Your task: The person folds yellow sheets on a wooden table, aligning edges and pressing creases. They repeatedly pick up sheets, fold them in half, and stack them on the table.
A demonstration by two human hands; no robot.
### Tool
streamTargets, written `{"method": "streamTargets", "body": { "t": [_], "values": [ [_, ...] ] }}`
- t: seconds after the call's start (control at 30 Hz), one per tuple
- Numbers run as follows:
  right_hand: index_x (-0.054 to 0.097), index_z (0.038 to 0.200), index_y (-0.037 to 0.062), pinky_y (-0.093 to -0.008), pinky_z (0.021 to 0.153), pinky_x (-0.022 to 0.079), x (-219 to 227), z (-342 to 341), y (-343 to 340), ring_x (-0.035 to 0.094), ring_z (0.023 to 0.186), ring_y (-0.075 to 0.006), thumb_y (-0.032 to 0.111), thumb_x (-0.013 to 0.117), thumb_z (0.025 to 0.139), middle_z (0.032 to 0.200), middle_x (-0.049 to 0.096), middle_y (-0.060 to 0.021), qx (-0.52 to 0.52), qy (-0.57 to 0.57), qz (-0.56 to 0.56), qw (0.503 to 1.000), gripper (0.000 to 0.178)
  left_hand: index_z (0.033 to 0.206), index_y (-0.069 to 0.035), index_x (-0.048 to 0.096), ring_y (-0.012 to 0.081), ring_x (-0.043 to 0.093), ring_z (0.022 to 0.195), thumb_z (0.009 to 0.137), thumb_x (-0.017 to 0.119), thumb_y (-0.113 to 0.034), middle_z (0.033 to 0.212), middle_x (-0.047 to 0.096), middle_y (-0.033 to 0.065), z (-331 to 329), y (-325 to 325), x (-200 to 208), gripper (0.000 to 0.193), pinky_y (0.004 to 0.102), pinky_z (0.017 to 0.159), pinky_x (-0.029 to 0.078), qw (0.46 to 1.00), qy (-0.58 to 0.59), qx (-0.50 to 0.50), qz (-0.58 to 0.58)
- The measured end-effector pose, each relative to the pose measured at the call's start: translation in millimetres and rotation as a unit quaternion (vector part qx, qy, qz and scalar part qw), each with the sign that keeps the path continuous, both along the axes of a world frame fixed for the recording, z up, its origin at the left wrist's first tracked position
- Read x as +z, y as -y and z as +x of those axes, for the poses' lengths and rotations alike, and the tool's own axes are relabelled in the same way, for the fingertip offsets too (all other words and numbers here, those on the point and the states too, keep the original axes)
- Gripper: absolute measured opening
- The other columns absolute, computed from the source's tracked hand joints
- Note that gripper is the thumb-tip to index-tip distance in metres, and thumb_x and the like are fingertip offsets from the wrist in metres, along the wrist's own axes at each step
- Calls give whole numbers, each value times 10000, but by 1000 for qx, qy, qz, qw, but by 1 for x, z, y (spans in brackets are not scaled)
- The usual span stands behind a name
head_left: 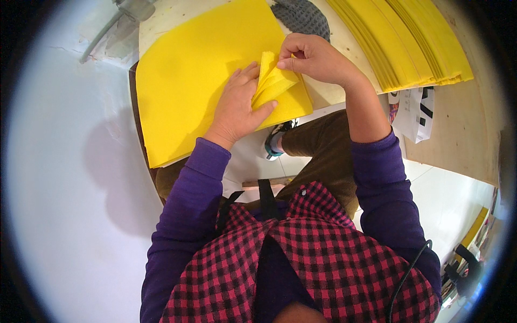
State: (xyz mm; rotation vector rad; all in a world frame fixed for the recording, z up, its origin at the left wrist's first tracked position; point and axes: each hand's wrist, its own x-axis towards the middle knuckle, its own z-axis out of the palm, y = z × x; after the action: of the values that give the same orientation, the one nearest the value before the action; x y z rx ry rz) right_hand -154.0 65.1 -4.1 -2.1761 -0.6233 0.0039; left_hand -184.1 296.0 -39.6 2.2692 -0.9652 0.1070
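Observation:
A large stack of yellow paper sheets (188, 75) lies on the table in front of me. My left hand (239, 103) rests flat on it, with the fingers spread and the thumb apart. Beside that thumb, the sheets' right corner (274, 89) is lifted and folded back in several thin layers. My right hand (309, 58) pinches the upper edge of this turned-up corner between thumb and fingertips. How many layers sit in the pinch cannot be made out.
Folded yellow stacks (398, 43) stand at the table's far right. A dark grey textured cloth (302, 17) lies behind my right hand. A white bag (414, 110) hangs below the table's right edge. A white wall (70, 134) closes off the left.

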Motion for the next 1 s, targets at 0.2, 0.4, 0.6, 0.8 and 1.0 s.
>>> {"method": "streamTargets", "body": {
  "t": [0.2,0.4,0.6,0.8,1.0],
  "values": [
    [673,858,17,-325,637,461,0,2,-1,589,702,-202,265,719,808,782,633,-97,-2,-14,6,1000,257,1156,39,563,415,426,1264,800,621,-277,1314,496,250,1,-1,0,480,505,1095,284,999,-6,-13,-31],
    [675,874,15,-317,634,459,2,3,-3,583,696,-191,260,706,822,776,631,-89,-6,-17,26,999,253,1193,30,559,401,423,1274,823,577,-239,1316,512,222,1,-2,1,458,496,1099,278,999,-13,-16,-37],
    [633,890,32,-230,658,407,-3,-12,2,471,721,-70,150,661,881,783,533,32,-99,-1,87,991,122,1228,32,554,368,415,1302,879,514,-212,1333,524,190,1,-2,-4,428,477,1107,268,997,-18,-9,-69],
    [645,885,45,-235,675,416,-12,-39,24,487,753,-96,67,713,795,841,533,13,-22,-73,59,995,115,1224,35,560,363,425,1296,895,500,-199,1331,532,180,1,-3,-5,408,464,1105,275,996,-21,-10,-89],
    [654,843,32,-268,693,443,-29,-56,18,536,772,-148,57,731,749,860,553,-22,2,-96,73,993,124,1214,35,565,361,431,1291,901,501,-197,1327,536,177,-1,-2,-3,395,458,1102,279,996,-21,-4,-86]
  ]
}}
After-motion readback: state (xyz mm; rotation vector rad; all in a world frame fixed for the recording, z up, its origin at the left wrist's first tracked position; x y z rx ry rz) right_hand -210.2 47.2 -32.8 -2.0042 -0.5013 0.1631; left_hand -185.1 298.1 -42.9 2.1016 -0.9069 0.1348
